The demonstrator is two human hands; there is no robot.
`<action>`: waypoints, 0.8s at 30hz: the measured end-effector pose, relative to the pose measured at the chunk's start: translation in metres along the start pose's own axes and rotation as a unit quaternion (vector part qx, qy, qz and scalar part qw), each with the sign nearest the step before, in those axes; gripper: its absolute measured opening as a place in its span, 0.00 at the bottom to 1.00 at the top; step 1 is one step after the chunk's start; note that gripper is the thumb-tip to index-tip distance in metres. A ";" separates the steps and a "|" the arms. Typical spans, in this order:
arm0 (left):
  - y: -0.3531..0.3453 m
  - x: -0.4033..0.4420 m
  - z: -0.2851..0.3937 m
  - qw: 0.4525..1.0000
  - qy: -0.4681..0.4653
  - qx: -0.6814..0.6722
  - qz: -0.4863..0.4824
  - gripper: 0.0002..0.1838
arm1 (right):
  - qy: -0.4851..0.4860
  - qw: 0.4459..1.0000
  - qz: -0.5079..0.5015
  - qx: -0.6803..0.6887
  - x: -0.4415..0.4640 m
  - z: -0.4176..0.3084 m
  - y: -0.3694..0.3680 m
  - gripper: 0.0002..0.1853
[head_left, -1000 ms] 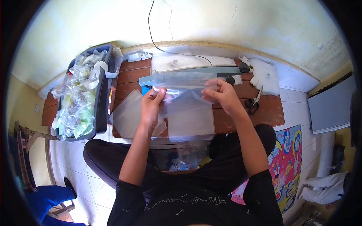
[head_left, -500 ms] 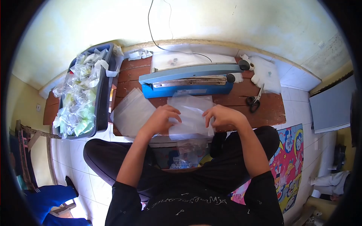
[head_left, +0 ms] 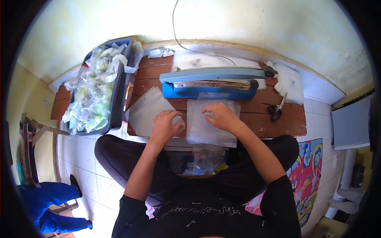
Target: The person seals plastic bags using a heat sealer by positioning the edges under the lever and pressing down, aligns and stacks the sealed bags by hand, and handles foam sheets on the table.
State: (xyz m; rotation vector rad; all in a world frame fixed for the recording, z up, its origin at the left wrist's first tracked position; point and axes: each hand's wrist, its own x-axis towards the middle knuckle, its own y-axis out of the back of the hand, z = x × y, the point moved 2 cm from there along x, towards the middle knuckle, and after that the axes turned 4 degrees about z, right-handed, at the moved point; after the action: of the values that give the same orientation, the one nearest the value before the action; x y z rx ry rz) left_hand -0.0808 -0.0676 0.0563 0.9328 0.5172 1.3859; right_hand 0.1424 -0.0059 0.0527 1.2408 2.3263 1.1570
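Observation:
A stack of clear plastic bags [head_left: 210,135] lies at the table's front edge below a blue hand-press bag sealer [head_left: 180,93]. My right hand [head_left: 223,116] is over these bags, thumb and fingers apart and bent, with nothing visible between them. Left of it, a second fanned stack of clear bags [head_left: 146,108] rests on the wood. My left hand [head_left: 164,126] hovers at that stack's right edge, its fingers curled and the thumb apart, holding nothing I can see. Another clear bag [head_left: 206,152] hangs below the table edge, over the gap between the legs.
A dark tub [head_left: 116,104] heaped with filled plastic bags stands at the left. Black-handled scissors [head_left: 276,110] lie right of the sealer, near a white plastic pack [head_left: 291,85]. A cable [head_left: 174,27] runs down the wall. Someone's blue-clothed legs [head_left: 55,202] are at lower left.
My hands have moved apart: the left has gone from the middle bags toward the left stack, and the right now lies higher over the middle bags. The camera view has shifted slightly.

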 end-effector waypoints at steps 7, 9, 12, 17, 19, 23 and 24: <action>-0.004 -0.026 -0.040 0.977 0.092 0.105 0.163 0.18 | 0.033 0.998 0.007 -0.059 0.045 -0.042 -0.075 0.11; -0.018 -0.033 -0.054 0.974 0.114 0.120 0.155 0.17 | 0.039 0.995 0.006 -0.092 0.053 -0.046 -0.095 0.11; -0.023 -0.035 -0.065 0.973 0.138 0.124 0.138 0.14 | 0.044 0.990 -0.003 -0.132 0.062 -0.043 -0.118 0.13; -0.022 -0.030 -0.078 0.974 0.153 0.087 0.139 0.08 | 0.067 0.991 0.014 -0.118 0.066 -0.046 -0.111 0.15; -0.015 -0.025 -0.073 0.968 0.123 0.079 0.204 0.03 | 0.107 0.988 0.052 -0.101 0.070 -0.045 -0.108 0.15; 0.006 -0.016 -0.066 0.963 0.105 0.053 0.241 0.04 | 0.135 0.986 0.068 -0.070 0.077 -0.048 -0.097 0.15; 0.012 -0.014 -0.065 0.964 0.096 0.040 0.243 0.05 | 0.135 0.986 0.068 -0.072 0.080 -0.049 -0.095 0.15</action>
State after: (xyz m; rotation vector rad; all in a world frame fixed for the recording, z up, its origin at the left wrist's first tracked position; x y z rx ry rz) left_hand -0.1418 -0.0660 0.0263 1.0393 0.5129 1.9253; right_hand 0.0125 0.0016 0.0237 1.2769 2.3200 1.5992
